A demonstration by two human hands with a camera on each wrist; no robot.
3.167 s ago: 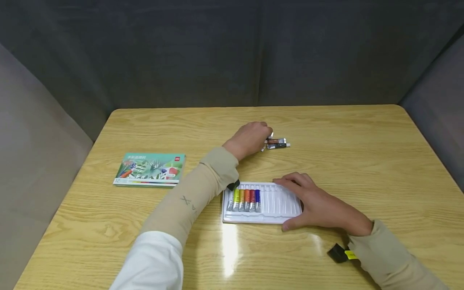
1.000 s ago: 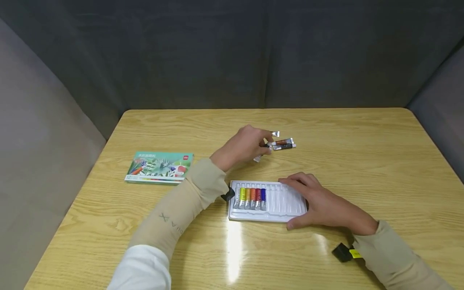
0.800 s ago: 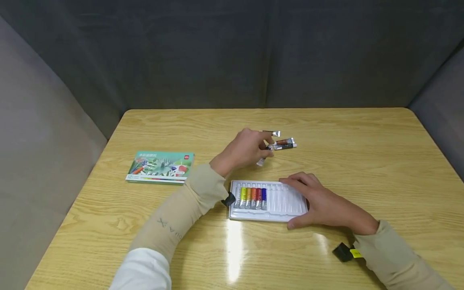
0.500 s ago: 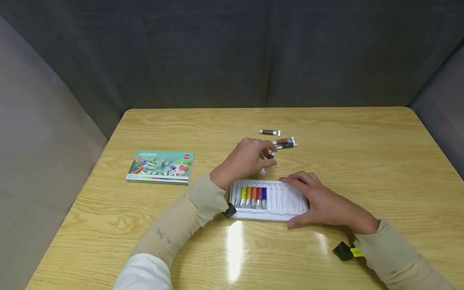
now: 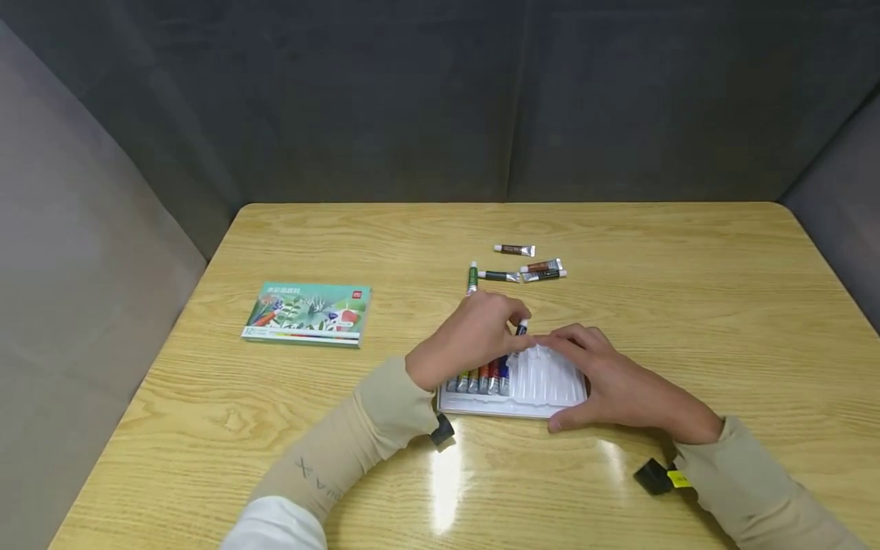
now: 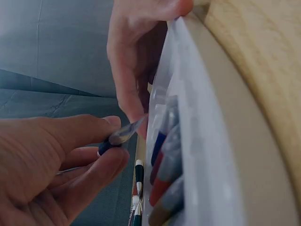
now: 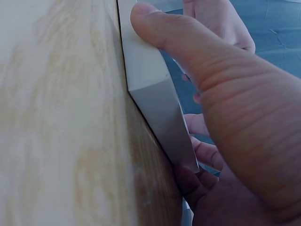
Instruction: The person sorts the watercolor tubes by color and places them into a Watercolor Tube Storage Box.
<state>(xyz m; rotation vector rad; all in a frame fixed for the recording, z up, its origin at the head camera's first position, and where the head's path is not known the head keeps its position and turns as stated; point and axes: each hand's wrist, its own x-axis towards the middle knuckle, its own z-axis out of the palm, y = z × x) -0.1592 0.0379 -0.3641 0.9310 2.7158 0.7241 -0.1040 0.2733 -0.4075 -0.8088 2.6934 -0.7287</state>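
Fingers (image 6: 101, 173) of the left hand (image 5: 474, 336) pinch a dark blue tube (image 5: 522, 329) above the white tray (image 5: 543, 382) (coloured tubes (image 5: 484, 381) in its left half), and the right hand (image 5: 615, 382) grips its right end.

The wood-grained table (image 5: 701, 305) is bounded by dark cloth (image 5: 385, 107) along its far edge and grey sheeting (image 5: 82, 244) at its left; glare (image 5: 445, 489) is reflected toward its near edge.
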